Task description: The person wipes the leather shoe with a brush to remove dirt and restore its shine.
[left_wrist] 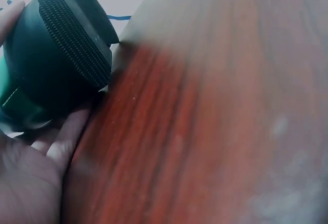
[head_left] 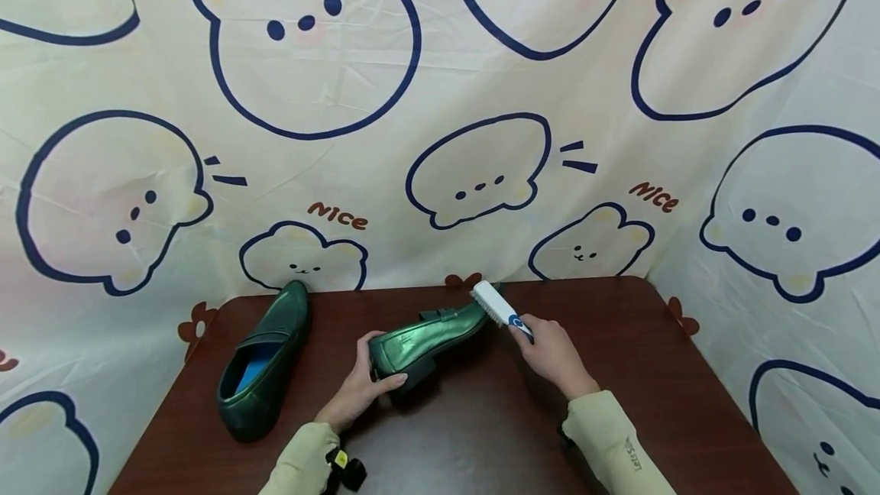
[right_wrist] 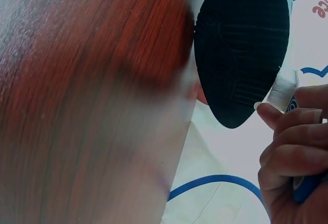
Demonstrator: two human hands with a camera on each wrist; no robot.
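Observation:
A shiny green loafer (head_left: 426, 342) is held on its side above the table, its toe pointing to the right and away. My left hand (head_left: 354, 392) grips it round the heel, with the thumb near the heel block. In the left wrist view the dark ridged heel (left_wrist: 72, 39) sits above my palm. My right hand (head_left: 553, 354) holds a white brush with a blue-marked handle (head_left: 496, 304), its bristles against the toe of the shoe. The right wrist view shows the black sole (right_wrist: 241, 44) and curled fingers (right_wrist: 294, 131) round the handle.
The matching green loafer (head_left: 250, 412), with a blue insole, stands upright on the left of the brown table (head_left: 646, 403). A printed cloth (head_left: 481, 82) with cartoon bears hangs behind the table and at both sides.

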